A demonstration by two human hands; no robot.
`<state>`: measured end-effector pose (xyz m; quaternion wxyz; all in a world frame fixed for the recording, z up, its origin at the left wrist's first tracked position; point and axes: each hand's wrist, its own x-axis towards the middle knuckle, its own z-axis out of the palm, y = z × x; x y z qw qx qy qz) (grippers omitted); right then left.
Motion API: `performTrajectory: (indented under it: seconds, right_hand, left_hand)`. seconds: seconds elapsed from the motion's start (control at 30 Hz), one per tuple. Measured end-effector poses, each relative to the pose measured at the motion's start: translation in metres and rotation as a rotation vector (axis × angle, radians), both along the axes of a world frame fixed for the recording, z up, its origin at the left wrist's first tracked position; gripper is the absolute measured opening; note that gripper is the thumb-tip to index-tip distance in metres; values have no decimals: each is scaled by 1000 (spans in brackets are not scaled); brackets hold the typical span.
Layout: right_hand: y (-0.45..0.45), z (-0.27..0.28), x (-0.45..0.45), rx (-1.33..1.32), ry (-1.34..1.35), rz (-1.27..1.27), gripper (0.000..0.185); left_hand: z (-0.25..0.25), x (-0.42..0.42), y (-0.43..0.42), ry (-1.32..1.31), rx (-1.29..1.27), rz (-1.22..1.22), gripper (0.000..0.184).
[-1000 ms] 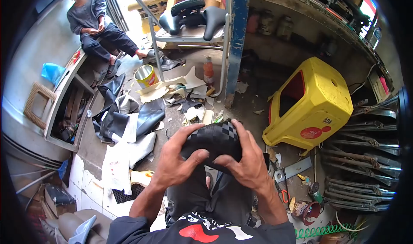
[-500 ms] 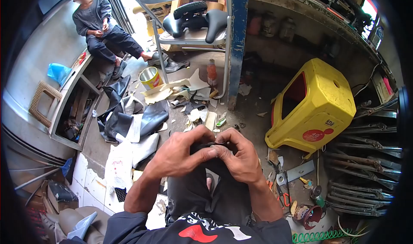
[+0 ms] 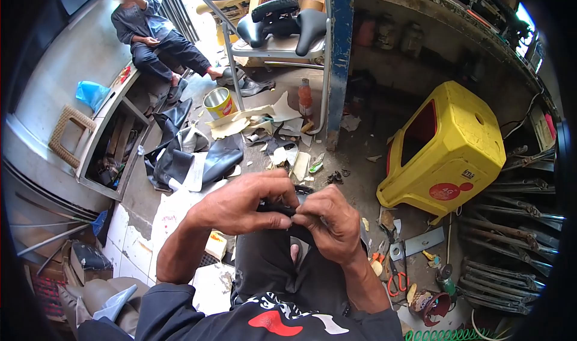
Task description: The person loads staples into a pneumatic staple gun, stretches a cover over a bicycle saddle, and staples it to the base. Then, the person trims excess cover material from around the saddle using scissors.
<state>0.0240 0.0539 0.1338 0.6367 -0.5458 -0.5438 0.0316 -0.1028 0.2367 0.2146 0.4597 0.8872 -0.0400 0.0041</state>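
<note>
Left hand (image 3: 243,206) and right hand (image 3: 329,224) are coming together at the fingertips around a small black piece (image 3: 277,208), which is sitting to the left of the yellow plastic stool (image 3: 451,151) and nearer the wearer. Curled fingers and an extended thumb on the left are clasping it, while the right thumb and forefinger are pinching its edge; the hands are hiding most of it, so what exactly it is cannot be told. Judging by these grips, the step in hand is being done as close fingertip work along that edge, and any next move is calling for a steady left hold and a firm, small pinch on the right. Orange-handled scissors (image 3: 398,275) are lying on the near side of the stool, beside a flat metal strip (image 3: 424,242) that is resting just below it. Off-white material scraps (image 3: 243,123) are littering the floor well left of the stool, and beyond it, to the left, a metal-framed chair is bearing a black bicycle saddle (image 3: 312,31).
</note>
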Motion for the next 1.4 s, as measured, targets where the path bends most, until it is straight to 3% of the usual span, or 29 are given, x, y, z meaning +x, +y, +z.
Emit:
performTrajectory:
  seconds: [0.07,0.13,0.2,0.27,0.33,0.4,0.47,0.53,0.57,0.6,0.7,0.8,0.87,0.93,0.97,1.03,1.1,1.2,1.4]
  right_hand:
    - [-1,-1,1,36,-74,80,26]
    - [-4,3,1,9,-105,105,28]
    - [-5,8,1,-15,-137,140,30]
    - [-10,11,5,-68,-118,135,33]
    - [-14,6,5,-77,-87,137,33]
    - [-14,3,2,-80,-58,150,33]
    - [-15,1,-2,-81,-117,160,33]
    - [-16,0,-2,-67,-113,150,37]
    - [-17,-3,0,-54,-167,117,40]
    - [-17,-5,1,-39,-222,84,43]
    - [-11,-9,-2,22,-307,-13,49]
    - [-13,-9,-3,13,-352,-106,45]
    - [-12,-5,-9,-22,-344,-102,41]
    - [-5,9,-19,-178,25,-214,33]
    - [-5,11,-15,-226,-132,-210,30]
    - [-6,6,-17,-207,-129,-233,32]
    - [-1,6,-19,-125,-111,-289,34]
    - [13,-6,-25,-41,-170,-384,33]
    - [14,3,-37,-159,-4,-485,17]
  left_hand:
    - [1,0,1,61,-53,-13,31]
    - [3,3,8,71,111,-159,29]
    - [7,-1,1,11,153,-156,28]
    - [10,-10,-16,-86,267,47,24]
    - [-6,-18,-25,-202,329,60,19]
    - [-23,-24,-31,-401,544,370,15]
    - [-23,-24,-25,-305,413,325,14]
    - [-13,-22,-25,-181,-216,367,30]
    - [-14,-23,-13,-184,35,154,53]
    - [-13,-22,-11,-164,172,59,58]
    - [-7,-20,-17,-79,201,111,49]
    - [-15,-21,-33,-97,70,302,37]
    - [-27,-23,-42,-224,-17,437,31]
    - [-35,-20,-46,-300,19,464,27]
    - [-40,-19,-48,-372,35,520,25]
    - [-51,-12,-56,-451,54,570,23]
    - [-62,-4,-68,-654,91,768,21]
    - [-71,3,-74,-718,115,915,20]
    - [-57,6,-82,-619,173,1046,8]
